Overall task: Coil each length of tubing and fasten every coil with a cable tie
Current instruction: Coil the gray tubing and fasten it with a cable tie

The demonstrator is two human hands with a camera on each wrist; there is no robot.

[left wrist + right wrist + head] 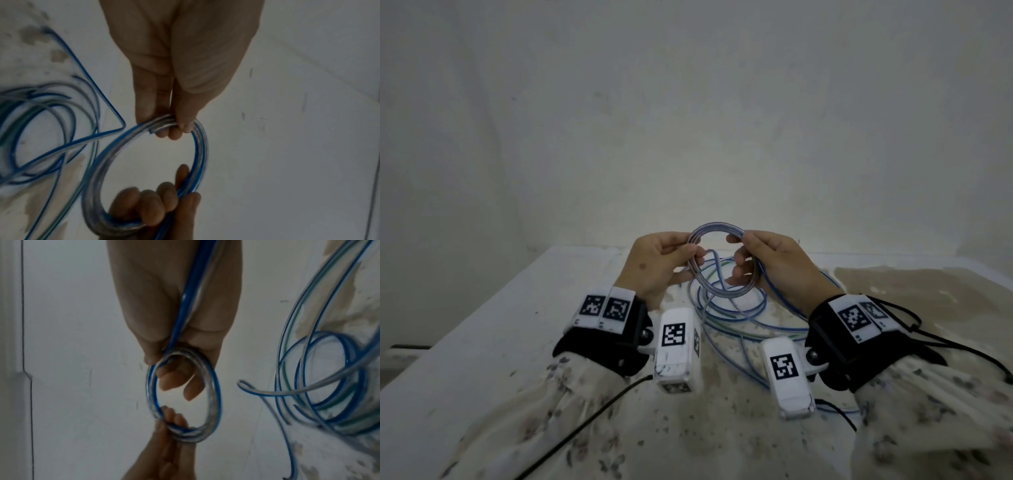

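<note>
Both hands pinch the coil (717,262) upright, ring facing me: left hand (654,265), right hand (779,263) at opposite sides.

White surface (482,329) against the wall, brown-stained on its right part, loose tubing (736,318) lying on it — blue-striped and green-striped loops, tangled.

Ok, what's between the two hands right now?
Only the coil of blue-striped clear tubing, which the left hand and right hand pinch on opposite sides. Its open middle is bare; the head view shows this best.
</note>
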